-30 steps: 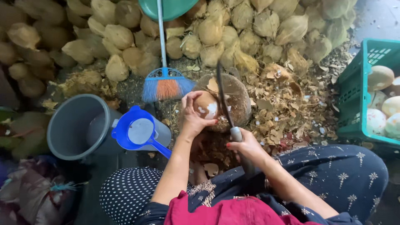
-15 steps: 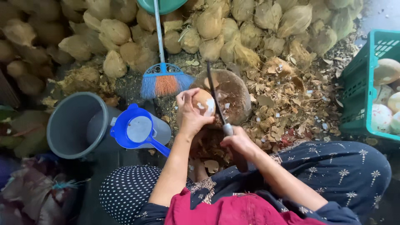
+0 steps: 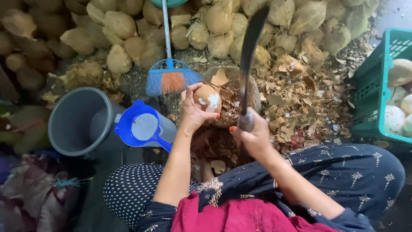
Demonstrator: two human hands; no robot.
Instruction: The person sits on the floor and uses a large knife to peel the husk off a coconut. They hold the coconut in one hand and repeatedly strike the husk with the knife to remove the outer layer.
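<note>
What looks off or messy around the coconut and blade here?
Brown husk chips lie strewn over the ground right of the round chopping block. The brown coconut in the left hand is chipped to white patches. The right hand holds the long dark curved blade raised.

— How does the left hand (image 3: pixel 194 109) sit?

— Raised out in front of the body, palm turned inward, fingers and thumb wrapped round the coconut (image 3: pixel 207 99) it grips. The forearm runs bare and nearly straight down to the elbow, which rests by the left knee.

— And the right hand (image 3: pixel 253 135)?

— Closed in a fist round the handle of the knife (image 3: pixel 249 56), thumb on the near side, nails painted red. The wrist is cocked so the grip points away from the body. The forearm angles back to the right, crossing over the right thigh.

— How do the two hands stand to each other?

— Near, side by side, not touching; the left sits a little higher.
</note>
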